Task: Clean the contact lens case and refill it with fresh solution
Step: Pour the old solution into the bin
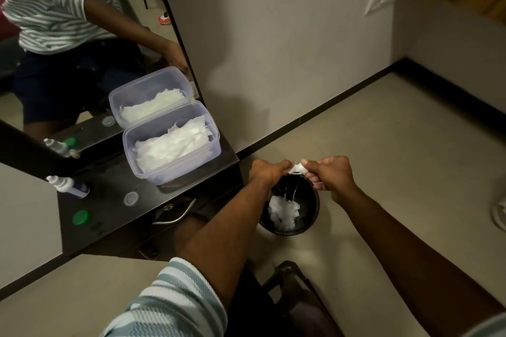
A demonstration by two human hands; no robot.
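Note:
A small white contact lens case (295, 169) is held between both hands above a black waste bin (312, 220) on the floor. My left hand (267, 171) pinches its left end and my right hand (330, 175) pinches its right end. Thin streams of liquid fall from the case into the bin, onto crumpled white tissue (283, 212). On the dark dresser top (115, 208) stand a solution bottle (68, 186), a green cap (81, 217) and a clear cap (131, 198).
A clear plastic box of white tissues (171, 145) sits at the dresser's right end against a mirror (82, 49). A drawer with a metal handle (175, 213) is below the top. A wall runs behind; a dark chair (295, 282) stands near my legs.

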